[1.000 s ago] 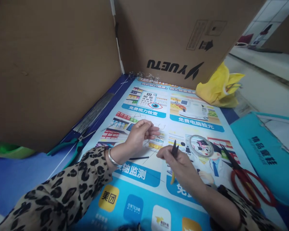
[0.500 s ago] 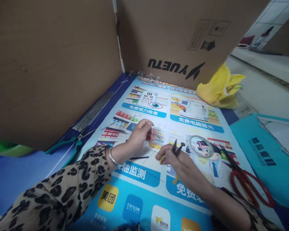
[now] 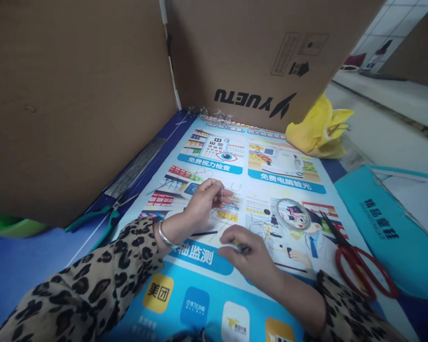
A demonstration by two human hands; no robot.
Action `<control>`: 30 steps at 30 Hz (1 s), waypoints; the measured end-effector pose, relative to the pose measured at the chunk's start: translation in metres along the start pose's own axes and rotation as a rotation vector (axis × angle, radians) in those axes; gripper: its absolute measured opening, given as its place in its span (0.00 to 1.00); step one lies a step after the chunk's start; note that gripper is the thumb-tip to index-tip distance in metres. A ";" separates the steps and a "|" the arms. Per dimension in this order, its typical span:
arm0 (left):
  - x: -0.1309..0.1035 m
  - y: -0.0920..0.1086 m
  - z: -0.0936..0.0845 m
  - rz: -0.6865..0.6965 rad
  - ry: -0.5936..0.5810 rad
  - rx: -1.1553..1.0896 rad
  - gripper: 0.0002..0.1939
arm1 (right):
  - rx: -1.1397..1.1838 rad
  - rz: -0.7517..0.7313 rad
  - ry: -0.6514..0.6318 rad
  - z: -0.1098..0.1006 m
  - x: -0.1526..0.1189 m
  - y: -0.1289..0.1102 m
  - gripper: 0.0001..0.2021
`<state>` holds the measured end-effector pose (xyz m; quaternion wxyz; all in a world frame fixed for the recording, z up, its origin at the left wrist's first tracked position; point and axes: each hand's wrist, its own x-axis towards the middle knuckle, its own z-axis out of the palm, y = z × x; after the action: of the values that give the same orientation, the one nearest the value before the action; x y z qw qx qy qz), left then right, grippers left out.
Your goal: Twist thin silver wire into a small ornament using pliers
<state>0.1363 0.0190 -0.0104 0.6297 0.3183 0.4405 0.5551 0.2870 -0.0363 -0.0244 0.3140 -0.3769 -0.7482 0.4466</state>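
My left hand [image 3: 205, 202], with a silver bangle at its wrist, pinches a short thin piece of wire [image 3: 221, 191] between thumb and fingertips above the printed poster. Just to the right and nearer to me, my right hand [image 3: 251, 251] is curled around small yellow-handled pliers [image 3: 241, 247]. Only a bit of them shows; the palm and fingers hide the rest. The hands are apart. Loose bits of thin wire lie on the poster [image 3: 214, 297] around both hands.
Red-handled scissors [image 3: 365, 273] lie at right beside a turquoise box [image 3: 388, 232]. Green-handled pliers [image 3: 110, 216] and a bundle of straight wires [image 3: 135, 168] lie at left. Cardboard panels [image 3: 257, 52] stand behind, with a yellow bag [image 3: 319, 130] and a clear ring [image 3: 293, 213].
My right hand has moved slightly left and toward me and turned, so the pliers' dark jaws no longer show. My left hand still pinches the wire. The view has shifted slightly.
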 end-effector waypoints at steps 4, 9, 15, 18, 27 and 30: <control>-0.002 0.001 0.000 -0.032 -0.033 -0.021 0.12 | -0.020 -0.169 -0.121 -0.002 0.000 -0.005 0.08; -0.004 0.000 0.002 -0.040 -0.105 -0.043 0.15 | -0.547 -0.255 0.009 -0.027 0.008 -0.011 0.10; -0.013 0.000 0.009 -0.056 -0.109 -0.026 0.12 | -1.289 -0.389 0.233 -0.060 0.019 -0.009 0.12; -0.018 -0.001 0.012 -0.006 -0.110 0.014 0.13 | -1.366 -0.384 0.268 -0.066 0.021 -0.007 0.12; -0.019 -0.005 0.012 0.125 -0.176 0.132 0.20 | -1.381 -0.319 0.276 -0.074 0.025 0.005 0.14; -0.020 -0.006 0.012 0.195 -0.188 0.235 0.22 | -1.397 -0.315 0.290 -0.077 0.026 0.007 0.14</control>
<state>0.1494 -0.0003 -0.0066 0.5697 0.4815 0.4084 0.5261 0.3379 0.0209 0.0041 0.1568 -0.4325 -0.8549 -0.2398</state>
